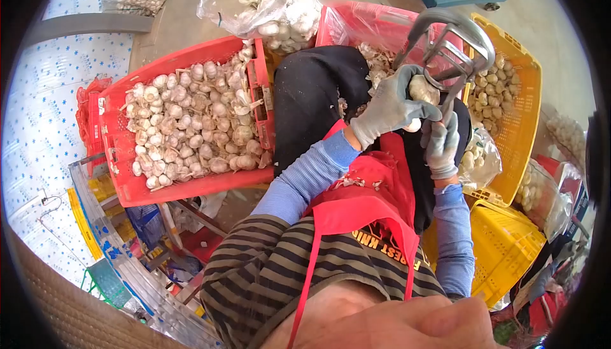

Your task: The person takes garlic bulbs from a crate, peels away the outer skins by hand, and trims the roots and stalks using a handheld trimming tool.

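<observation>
My left hand (pixel 384 110), in a grey glove, is closed on a garlic bulb (pixel 423 89). A second pale bulb (pixel 413 125) shows just under its fingers. Close by on the right, my right hand (pixel 441 148), also gloved, has its fingers curled at the lower end of a grey metal tool (pixel 456 75) with a curved, looped frame. That frame rises above both hands and passes beside the held bulb. Part of the right hand's grip is hidden. Beneath the hands lies a red apron (pixel 372 190) with bits of garlic skin on it.
A red crate (pixel 184 196) full of garlic bulbs stands on the left. Another red crate (pixel 363 15) is ahead, beside a clear bag of garlic (pixel 286 21). At right, a yellow crate (pixel 525 94) holds more bulbs, with a second yellow crate (pixel 503 247) nearer me.
</observation>
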Demonstrator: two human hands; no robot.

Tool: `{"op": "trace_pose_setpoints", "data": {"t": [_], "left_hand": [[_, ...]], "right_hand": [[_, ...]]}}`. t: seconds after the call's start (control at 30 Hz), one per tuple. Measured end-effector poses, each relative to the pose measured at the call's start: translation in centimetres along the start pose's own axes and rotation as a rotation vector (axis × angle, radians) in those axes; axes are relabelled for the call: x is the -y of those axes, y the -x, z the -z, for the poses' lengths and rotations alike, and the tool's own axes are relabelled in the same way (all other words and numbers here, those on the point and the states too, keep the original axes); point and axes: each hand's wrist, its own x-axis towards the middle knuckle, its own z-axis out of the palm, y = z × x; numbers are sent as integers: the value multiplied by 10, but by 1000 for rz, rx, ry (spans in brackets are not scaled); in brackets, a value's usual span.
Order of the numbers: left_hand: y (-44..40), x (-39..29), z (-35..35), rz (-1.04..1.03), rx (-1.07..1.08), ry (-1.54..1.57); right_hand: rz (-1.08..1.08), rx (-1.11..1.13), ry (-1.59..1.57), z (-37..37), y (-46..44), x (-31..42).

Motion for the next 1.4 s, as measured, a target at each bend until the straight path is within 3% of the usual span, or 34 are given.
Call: {"op": "trace_pose_setpoints", "data": {"t": [0.07,0.2,0.3,0.43,0.73,1.17,1.4], "left_hand": [[6,-10,8,174,73,247],[7,-8,15,73,175,145],[5,-15,16,123,178,70],[-1,-12,17,230,245,263],[-6,-9,25,218,399,449],[-3,-6,23,301,366,562],[-13,-16,26,279,372,446]], "right_hand": [[-51,36,-51,6,7,8],[-217,29,-160,-2,30,55],[-333,37,-131,-3,38,88],[-363,35,-110,-5,38,102],[-376,7,-67,-7,39,107],[-407,9,-100,-7,39,117],[-248,60,-93,-7,28,64]]}}
